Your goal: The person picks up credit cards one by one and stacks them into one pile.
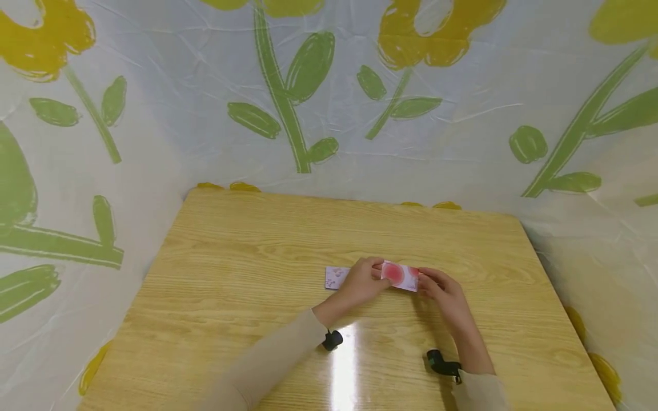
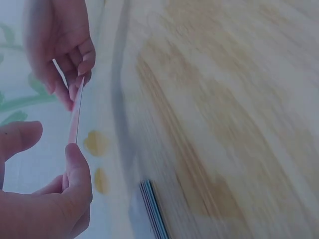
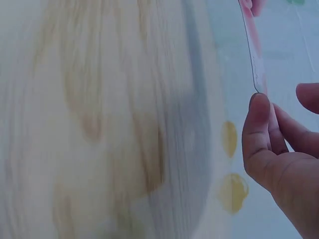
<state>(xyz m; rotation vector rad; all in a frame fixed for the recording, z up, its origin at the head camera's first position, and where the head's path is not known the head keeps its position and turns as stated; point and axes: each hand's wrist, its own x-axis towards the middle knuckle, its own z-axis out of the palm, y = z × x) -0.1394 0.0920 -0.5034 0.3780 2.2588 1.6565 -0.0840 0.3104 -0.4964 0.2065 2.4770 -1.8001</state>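
Observation:
Both hands hold a thin card, white with pink-red round patches, raised above the table. My left hand pinches its left end, and my right hand pinches the opposite end. Seen nearly edge-on in the left wrist view, the card spans the gap between the two hands. In the right wrist view the right fingers grip the lower end of the card. A small stack of cards lies on the table beside the left hand, which partly covers it; its layered edges show in the left wrist view.
The wood-grain table reaches back to a pale hanging cloth printed with yellow flowers and green leaves, which also encloses both sides. Black wrist cameras sit near the sleeves. A light reflection crosses the front of the table.

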